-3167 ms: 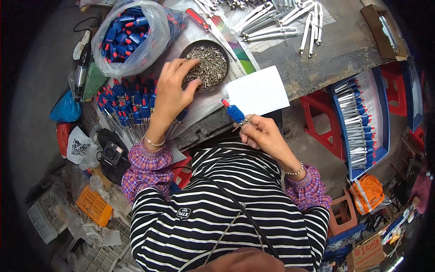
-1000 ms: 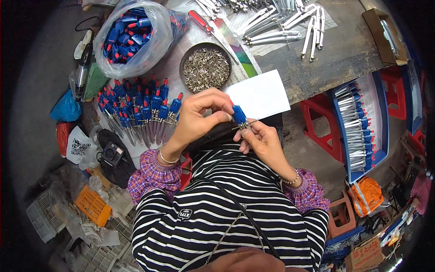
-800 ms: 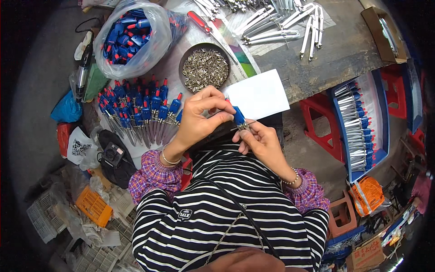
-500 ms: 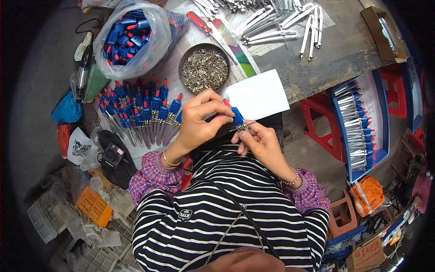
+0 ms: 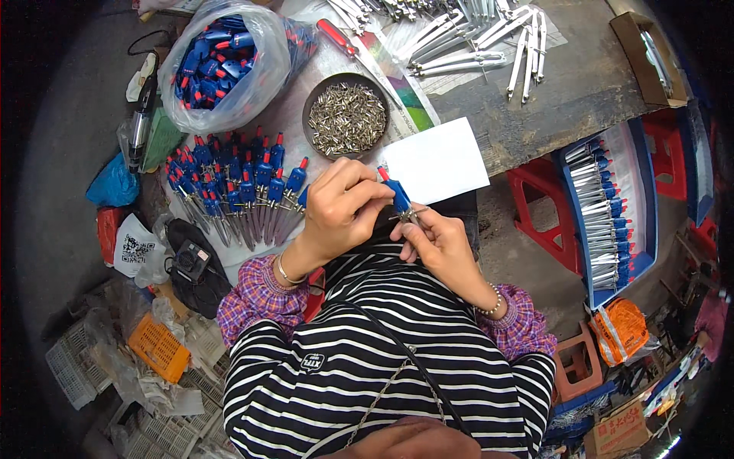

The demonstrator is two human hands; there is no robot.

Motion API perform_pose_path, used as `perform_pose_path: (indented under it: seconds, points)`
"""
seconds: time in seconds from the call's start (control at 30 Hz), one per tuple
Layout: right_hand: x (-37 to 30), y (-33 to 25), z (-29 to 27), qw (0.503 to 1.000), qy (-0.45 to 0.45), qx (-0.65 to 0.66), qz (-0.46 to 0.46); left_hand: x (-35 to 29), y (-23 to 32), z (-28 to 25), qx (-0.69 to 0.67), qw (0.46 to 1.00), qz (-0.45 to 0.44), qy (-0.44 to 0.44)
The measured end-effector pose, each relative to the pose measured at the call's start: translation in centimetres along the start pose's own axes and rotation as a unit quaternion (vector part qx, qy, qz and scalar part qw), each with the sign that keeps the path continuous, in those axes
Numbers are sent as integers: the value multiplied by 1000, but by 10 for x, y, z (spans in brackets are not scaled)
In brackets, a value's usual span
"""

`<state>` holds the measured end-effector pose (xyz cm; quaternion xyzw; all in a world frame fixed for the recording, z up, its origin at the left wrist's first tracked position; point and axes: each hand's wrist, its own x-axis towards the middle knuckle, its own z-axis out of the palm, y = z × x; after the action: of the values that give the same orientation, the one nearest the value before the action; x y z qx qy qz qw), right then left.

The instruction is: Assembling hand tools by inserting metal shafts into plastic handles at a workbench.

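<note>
My right hand (image 5: 437, 243) is closed round the metal lower part of a drawing compass (image 5: 398, 197), which has a blue plastic head and a red tip pointing up and away. My left hand (image 5: 342, 205) is in a pinch right beside the blue head; whatever its fingertips hold is hidden. Just beyond my hands stands a dark round bowl (image 5: 308, 127) full of small metal pins (image 5: 345, 116). To the left of my left hand, many similar blue-headed compasses (image 5: 246, 190) lie in a fanned pile, red tips pointing away.
A clear plastic bag (image 5: 269, 53) of blue heads sits at far left, near a red-handled screwdriver (image 5: 336, 37). White paper (image 5: 440, 162) lies by the table edge. Metal compass legs (image 5: 459, 61) are heaped at the back. At right, a blue tray (image 5: 647, 191) holds compasses beside a red stool (image 5: 541, 210).
My left hand has turned slightly, its fingers curling more and shifting a little along the blue head. My right hand keeps its hold on the compass, almost unmoved.
</note>
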<state>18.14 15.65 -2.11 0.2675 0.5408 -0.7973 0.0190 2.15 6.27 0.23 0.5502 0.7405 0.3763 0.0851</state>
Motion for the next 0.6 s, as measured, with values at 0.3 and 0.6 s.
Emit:
perform_pose_path:
  seconds: [0.3, 0.6]
  points:
    - [-1, 0, 0, 999, 4, -41, -13, -6, -4, 1, -1, 1000, 7, -21]
    - [-4, -1, -1, 988, 12, -123, -88, -4, -6, -12, -354, 880, -301, -103]
